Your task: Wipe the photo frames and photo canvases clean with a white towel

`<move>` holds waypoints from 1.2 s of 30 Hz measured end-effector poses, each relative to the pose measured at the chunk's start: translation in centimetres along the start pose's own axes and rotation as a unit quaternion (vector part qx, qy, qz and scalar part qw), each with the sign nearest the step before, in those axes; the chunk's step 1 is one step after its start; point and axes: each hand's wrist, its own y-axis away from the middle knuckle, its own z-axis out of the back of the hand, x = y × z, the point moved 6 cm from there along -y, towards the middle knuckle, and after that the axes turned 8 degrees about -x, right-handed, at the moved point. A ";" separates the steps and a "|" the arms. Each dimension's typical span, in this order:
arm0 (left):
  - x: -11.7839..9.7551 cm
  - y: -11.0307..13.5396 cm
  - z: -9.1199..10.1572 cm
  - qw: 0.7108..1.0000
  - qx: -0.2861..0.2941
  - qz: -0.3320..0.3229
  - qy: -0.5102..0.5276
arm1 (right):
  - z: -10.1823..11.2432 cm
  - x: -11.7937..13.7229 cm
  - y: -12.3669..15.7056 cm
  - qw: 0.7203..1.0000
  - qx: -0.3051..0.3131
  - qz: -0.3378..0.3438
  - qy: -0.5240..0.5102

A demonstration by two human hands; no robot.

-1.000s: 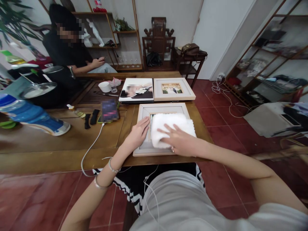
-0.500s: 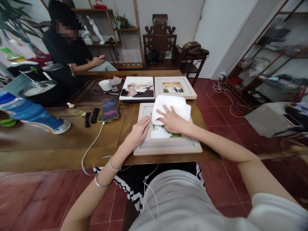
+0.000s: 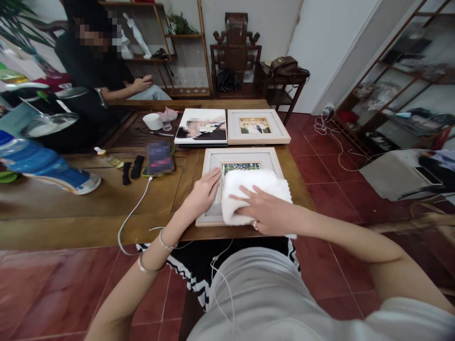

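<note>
A pale wooden picture frame [image 3: 242, 157] lies flat on the near edge of a brown wooden table [image 3: 88, 208]. My left hand [image 3: 204, 193] rests flat on the frame's left border, fingers stretched out. My right hand [image 3: 267, 210] presses a folded white cloth [image 3: 254, 185] onto the near part of the frame, fingers spread over it. The cloth covers most of the picture; only its far strip shows.
Behind lie a second framed picture [image 3: 258, 126] and a photo print [image 3: 202, 127]. A phone [image 3: 159, 158] with a white cable, two black items and a small bottle sit to the left. Another person [image 3: 103, 71] sits across the table. Shelves stand right.
My right hand has drawn the cloth from the far end of the frame back toward me, uncovering the picture's far strip. My left hand has stayed on the left border.
</note>
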 end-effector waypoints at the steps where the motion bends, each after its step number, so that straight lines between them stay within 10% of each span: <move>1: 0.0 0.0 0.0 1.000 0.002 0.000 0.000 | -0.3 -1.2 -0.6 1.000 -0.014 -0.025 0.013; 10: -0.1 -0.1 0.1 1.000 -0.001 0.002 0.006 | 0.1 -9.5 -6.2 0.976 -0.124 -0.149 0.101; 17: -0.6 0.2 2.1 0.993 -0.113 0.038 0.017 | -0.2 -5.6 -7.3 0.995 -0.038 -0.061 0.073; 24: -0.8 0.3 1.9 0.995 -0.086 0.037 0.018 | 0.4 -0.2 -2.1 0.995 0.031 0.092 -0.033; 30: -0.7 0.1 0.9 0.999 -0.029 0.029 0.021 | 2.0 0.4 2.3 0.999 0.049 -0.023 -0.001; 36: -0.6 0.0 0.6 1.000 -0.023 0.011 0.014 | 1.0 -5.3 2.1 0.982 -0.038 -0.166 0.077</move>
